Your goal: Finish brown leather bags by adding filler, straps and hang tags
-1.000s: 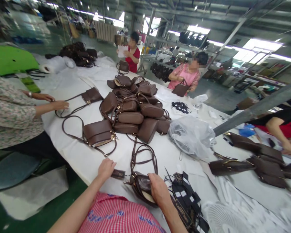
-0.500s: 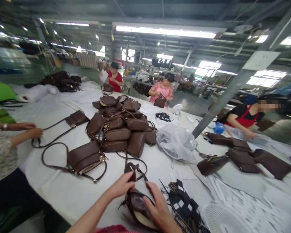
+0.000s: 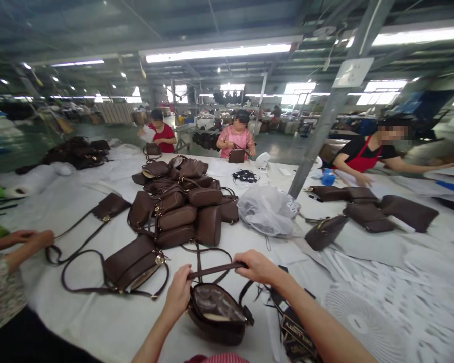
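Observation:
A dark brown handbag point(image 3: 219, 322) stands on the table in front of me, its top open and a pale lining showing inside. Above it a brown strap point(image 3: 216, 270) is stretched between my hands. My left hand point(image 3: 181, 290) is closed on the strap's left end, close to the bag's left side. The strap's right end is gripped by my right hand point(image 3: 255, 266), which is raised over the bag's far right side. A black loop sticks up at the bag's right end. Whether the strap joins the bag is hidden by my left hand.
A heap of brown bags point(image 3: 177, 217) lies ahead, beside a clear plastic bag point(image 3: 267, 212). Black tags point(image 3: 298, 327) and a white fan point(image 3: 357, 320) are to my right. A metal post point(image 3: 314, 136) rises from the table. A co-worker's hands point(image 3: 34, 239) hold a strap at left.
My hands have moved apart, and the strap is now pulled straight between them. My right hand has left the bag's body and risen. The bag's opening now shows wider. My view has shifted right.

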Available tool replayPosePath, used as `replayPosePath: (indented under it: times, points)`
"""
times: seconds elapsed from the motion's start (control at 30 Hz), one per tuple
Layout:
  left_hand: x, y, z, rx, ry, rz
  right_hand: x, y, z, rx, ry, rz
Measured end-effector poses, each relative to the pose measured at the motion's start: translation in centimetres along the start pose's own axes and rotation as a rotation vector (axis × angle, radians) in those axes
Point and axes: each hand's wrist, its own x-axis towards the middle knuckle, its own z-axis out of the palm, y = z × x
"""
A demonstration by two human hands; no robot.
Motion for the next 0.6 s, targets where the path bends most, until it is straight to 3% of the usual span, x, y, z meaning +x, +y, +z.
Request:
replayPosePath:
  times: [0.13,0.27,0.37,0.47,0.6]
  points:
    - [0.7,-2.8,-0.6,-0.175,-0.049,-0.125,-2.2,2.7,-5.8,0.097,0.067,0.064]
    - [1.2,-4.8,-0.6,-0.338,-0.033,-0.232,-5.2,4.8,-9.7,0.512,0.170,0.171]
    - [1.5,-6.0,-0.3,-0.431,-0.021,-0.291,-7.0,5.5,-10.2,0.852,0.187,0.182]
    - [1.8,-6.7,-0.1,-0.442,-0.003,-0.278,-8.0,5.9,-9.3,1.158,0.276,0.155]
    - [1.9,-6.7,-0.1,-0.444,-0.008,-0.264,-8.1,5.6,-8.4,1.355,0.349,0.125]
